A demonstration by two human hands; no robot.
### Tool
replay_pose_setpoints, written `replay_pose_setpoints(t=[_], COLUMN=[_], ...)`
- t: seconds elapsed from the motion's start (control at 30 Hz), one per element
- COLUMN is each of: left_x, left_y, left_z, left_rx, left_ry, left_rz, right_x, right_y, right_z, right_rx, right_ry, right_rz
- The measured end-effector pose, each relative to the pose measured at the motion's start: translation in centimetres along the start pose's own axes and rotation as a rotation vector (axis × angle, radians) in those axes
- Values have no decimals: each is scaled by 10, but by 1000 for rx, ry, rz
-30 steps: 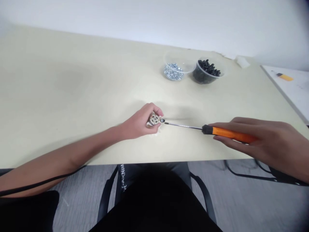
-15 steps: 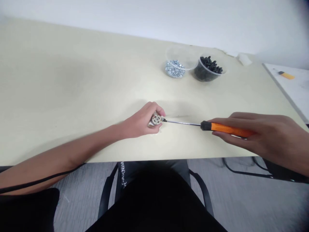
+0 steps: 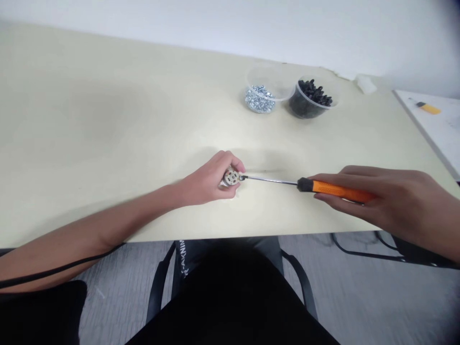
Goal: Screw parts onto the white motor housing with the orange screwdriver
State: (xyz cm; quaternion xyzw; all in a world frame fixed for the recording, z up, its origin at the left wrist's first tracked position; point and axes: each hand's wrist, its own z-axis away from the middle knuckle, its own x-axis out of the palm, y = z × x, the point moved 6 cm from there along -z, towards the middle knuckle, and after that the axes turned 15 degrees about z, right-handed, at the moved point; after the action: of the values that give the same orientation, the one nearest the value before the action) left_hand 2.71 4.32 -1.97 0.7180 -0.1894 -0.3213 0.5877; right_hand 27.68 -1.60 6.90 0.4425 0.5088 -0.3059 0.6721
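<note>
My left hand (image 3: pixel 217 179) is closed around a small round whitish part (image 3: pixel 232 177) with slots in its face, perhaps a lamp socket; its rear side is hidden by the fingers. In my right hand (image 3: pixel 377 196) is a screwdriver (image 3: pixel 336 189) with an orange and black handle. Its thin metal shaft points left, and the tip meets a small dark piece (image 3: pixel 242 178) at the right side of the round part. Whether a screw sits there is too small to tell.
A clear tub (image 3: pixel 260 100) of small silvery pieces stands at the back beside a tub (image 3: pixel 311 103) of black pieces. On a white surface (image 3: pixel 443 129) at right lies a yellow-handled tool (image 3: pixel 429 109). The table's front edge (image 3: pixel 230 238) runs near my lap.
The view has shifted slightly. Both hands keep their grips, and the screwdriver tip stays at the side of the round part.
</note>
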Motion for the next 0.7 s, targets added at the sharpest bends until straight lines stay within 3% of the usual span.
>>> replay_pose_setpoints(t=[0.7], left_x=[3], left_y=[-2], left_z=[0], left_rx=[-42], left_ry=[-26], left_rz=[-12], right_x=[-4], right_y=[-9], right_z=[-4], right_rx=[-34], right_ry=[-7], right_rz=[-61])
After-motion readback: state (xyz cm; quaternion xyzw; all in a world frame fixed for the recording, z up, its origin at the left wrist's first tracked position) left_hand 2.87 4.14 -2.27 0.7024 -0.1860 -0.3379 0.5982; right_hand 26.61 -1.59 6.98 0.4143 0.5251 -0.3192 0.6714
